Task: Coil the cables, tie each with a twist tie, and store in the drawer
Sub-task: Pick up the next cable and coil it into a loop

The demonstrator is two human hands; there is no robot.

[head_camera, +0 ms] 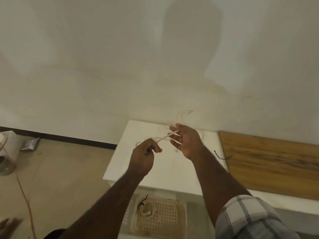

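Roughly halfway: one tied coil (145, 208) sat in drawer (179, 219).
My left hand (144, 156) pinched white cable (164, 136), right hand (187, 141) fingers loose; black tie (222, 156) unused.

A plain pale wall (120, 57) rises beyond the hands. To their right lies a wooden board (272, 163). Far to their left, on the floor (60, 169), a silver packet (31, 144) and a clear container (6, 161) sit.
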